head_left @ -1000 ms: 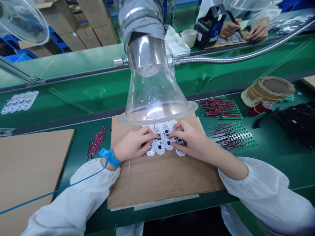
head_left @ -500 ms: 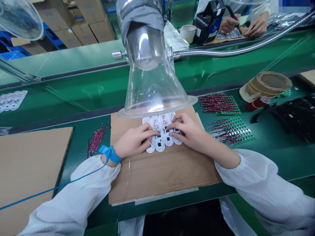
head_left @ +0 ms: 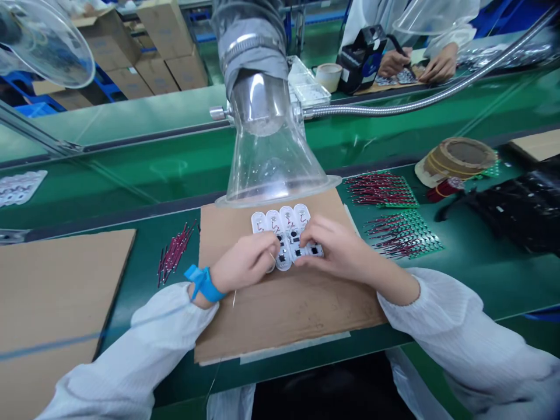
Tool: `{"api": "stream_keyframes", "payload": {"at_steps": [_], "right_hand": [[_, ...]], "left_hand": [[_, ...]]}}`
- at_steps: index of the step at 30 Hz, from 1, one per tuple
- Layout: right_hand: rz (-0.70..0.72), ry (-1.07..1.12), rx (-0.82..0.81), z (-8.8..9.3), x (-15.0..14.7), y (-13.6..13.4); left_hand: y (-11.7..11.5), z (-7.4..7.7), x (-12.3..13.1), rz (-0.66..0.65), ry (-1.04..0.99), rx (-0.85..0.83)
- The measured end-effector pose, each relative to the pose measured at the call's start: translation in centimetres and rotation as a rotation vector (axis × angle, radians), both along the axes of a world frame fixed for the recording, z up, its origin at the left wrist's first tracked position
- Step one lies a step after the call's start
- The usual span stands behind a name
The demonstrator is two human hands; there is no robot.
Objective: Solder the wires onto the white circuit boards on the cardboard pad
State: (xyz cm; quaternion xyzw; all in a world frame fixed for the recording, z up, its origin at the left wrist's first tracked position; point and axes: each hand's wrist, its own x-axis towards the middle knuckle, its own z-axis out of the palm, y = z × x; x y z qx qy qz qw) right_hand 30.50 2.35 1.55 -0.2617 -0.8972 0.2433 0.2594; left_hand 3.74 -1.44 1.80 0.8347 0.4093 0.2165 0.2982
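Note:
A white panel of joined oval circuit boards (head_left: 283,228) lies on a brown cardboard sheet (head_left: 284,309) under a clear funnel hood (head_left: 273,154). My left hand (head_left: 245,263), with a blue wrist strap (head_left: 202,282), has its fingers curled on the panel's lower left edge and pinches a thin wire. My right hand (head_left: 338,249) presses its bent fingers on the panel's lower right boards. Both hands touch the panel near its black components.
Loose red wires (head_left: 174,254) lie left of the sheet. Green boards with red wires (head_left: 394,210) sit to the right, beside tape rolls (head_left: 455,158) and black parts (head_left: 520,213). Another cardboard sheet (head_left: 52,303) lies far left. Another person's hands (head_left: 415,63) work across the conveyor.
The view shifted slightly. Both hands slid down toward the panel's lower edge, uncovering more of its upper boards. The left fingers curled tighter.

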Motion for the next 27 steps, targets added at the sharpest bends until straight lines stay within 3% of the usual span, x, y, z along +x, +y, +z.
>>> {"api": "stream_keyframes", "payload": {"at_steps": [3, 6, 10, 13, 16, 19, 22, 24, 27], "right_hand": [[0.11, -0.006, 0.077, 0.2, -1.0, -1.3], [0.136, 0.031, 0.204, -0.2, -1.5, -2.1], [0.143, 0.064, 0.246, -0.8, -1.5, -2.0], [0.159, 0.157, 0.052, -0.8, -0.8, -1.0], [0.157, 0.223, -0.228, -0.2, 0.8, 0.8], [0.162, 0.127, -0.444, 0.8, 3.0, 2.5], [0.19, 0.019, -0.565, 1.4, 4.4, 3.0], [0.119, 0.063, -0.579, 1.5, 4.9, 2.6], [-0.229, 0.408, -0.499, 1.5, 6.6, 1.5]], "left_hand": [[-1.3, 0.6, 1.6, -0.098, 0.234, 0.036], [-2.0, 1.1, 2.5, -0.088, 0.407, 0.07], [-2.0, 1.5, 2.8, -0.076, 0.436, 0.057], [-1.4, 1.5, 2.2, -0.036, 0.241, -0.084], [-0.1, 1.5, 1.0, 0.092, -0.003, -0.225], [1.3, 1.3, -0.4, 0.154, -0.166, -0.296], [2.1, 0.3, -1.9, 0.145, -0.187, -0.291], [2.5, -0.7, -2.9, 0.171, -0.138, -0.217], [2.8, -2.3, -4.2, 0.271, -0.098, -0.087]]}}
